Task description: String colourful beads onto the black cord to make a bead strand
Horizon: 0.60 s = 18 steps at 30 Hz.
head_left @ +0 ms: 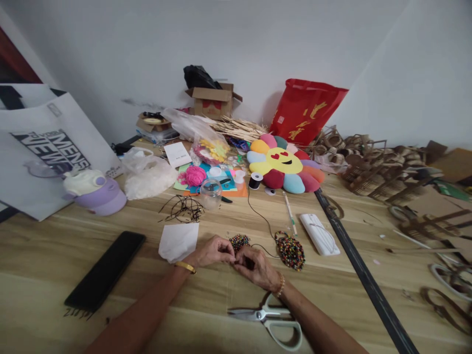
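My left hand (215, 251) and my right hand (256, 267) meet fingertip to fingertip over the table, both pinched. Whatever lies between the fingers is too small to make out. Just behind them is a small heap of multicoloured beads (239, 241). A black cord (262, 215) runs from the black spool (255, 181) down past a coiled string of beads (291, 251) and towards my right hand. White paper (179, 241) lies beside my left wrist. Scissors with pale handles (271, 314) rest below my right hand, partly behind the forearm.
Left are a black phone (105, 270), a purple-and-white cap (96, 191) and a large paper bag (47, 147). A glass jar (211, 194), black cord pieces (182, 208) and a flower cushion (280, 163) stand further back. A white power bank (319, 234) lies right, near several small baskets (372, 177).
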### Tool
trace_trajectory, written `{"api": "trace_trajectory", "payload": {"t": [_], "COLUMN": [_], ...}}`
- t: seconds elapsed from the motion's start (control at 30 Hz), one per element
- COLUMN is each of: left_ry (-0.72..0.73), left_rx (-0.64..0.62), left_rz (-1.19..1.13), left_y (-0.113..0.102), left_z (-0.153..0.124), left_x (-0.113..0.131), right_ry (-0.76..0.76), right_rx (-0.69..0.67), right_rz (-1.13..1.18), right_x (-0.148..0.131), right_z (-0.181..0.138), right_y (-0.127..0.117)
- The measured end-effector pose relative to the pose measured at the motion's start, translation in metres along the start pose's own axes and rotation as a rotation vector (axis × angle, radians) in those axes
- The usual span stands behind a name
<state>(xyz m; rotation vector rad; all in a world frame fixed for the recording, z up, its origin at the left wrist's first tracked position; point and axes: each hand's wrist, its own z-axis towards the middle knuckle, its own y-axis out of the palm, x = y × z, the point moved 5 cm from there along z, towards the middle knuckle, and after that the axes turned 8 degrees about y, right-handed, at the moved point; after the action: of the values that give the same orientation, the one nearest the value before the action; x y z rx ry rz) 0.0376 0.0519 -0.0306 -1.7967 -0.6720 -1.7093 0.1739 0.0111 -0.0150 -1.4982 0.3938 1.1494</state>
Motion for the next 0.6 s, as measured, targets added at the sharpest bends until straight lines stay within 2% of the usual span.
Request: {"api": "trace_trajectory", "payload": {"t": [0.37,0.6], "left_ry": [0.016,0.027], "left_rx": [0.008,0.004], "left_rz": [-0.019,-0.014], "left_y": [-0.0014,-0.0022], "left_z": [0.0003,0.0001], "left_x": [-0.0017,0.0011], "right_ry": [0.026,0.043], "right_rx": [-0.021,0.015], "right_rz": [0.044,0.052], "right_x": [0.0032,0.0003], "right_z": [-0.0002,0.0014], "right_y": [0.0015,-0.0034]}}
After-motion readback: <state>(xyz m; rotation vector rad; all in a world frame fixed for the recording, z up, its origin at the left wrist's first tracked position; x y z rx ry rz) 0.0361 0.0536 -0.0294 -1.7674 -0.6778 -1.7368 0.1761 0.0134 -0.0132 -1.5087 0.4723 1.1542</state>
